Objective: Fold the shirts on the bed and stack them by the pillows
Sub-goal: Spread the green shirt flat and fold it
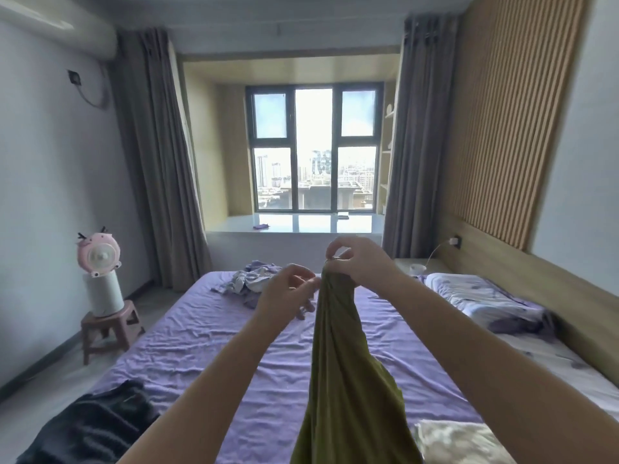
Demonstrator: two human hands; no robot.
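An olive-green shirt point(338, 360) hangs bunched in the air over the purple bed point(187, 343). My right hand point(358, 262) pinches its top edge between thumb and fingers. My left hand point(288, 296) is just left of the top, its fingertips touching the cloth's edge. A dark shirt point(90, 423) lies crumpled at the bed's near left corner. A lilac and white garment point(248, 283) lies heaped at the far end of the bed. A pale cream cloth point(459, 443) shows at the bottom right. The pillow point(482, 299) lies at the right by the headboard.
A pink fan point(98, 252) on a white cylinder stands on a small stool point(107, 329) left of the bed. Grey curtains frame the window and its sill point(294, 224). A nightstand with a white item point(417, 269) and a cable sits by the headboard.
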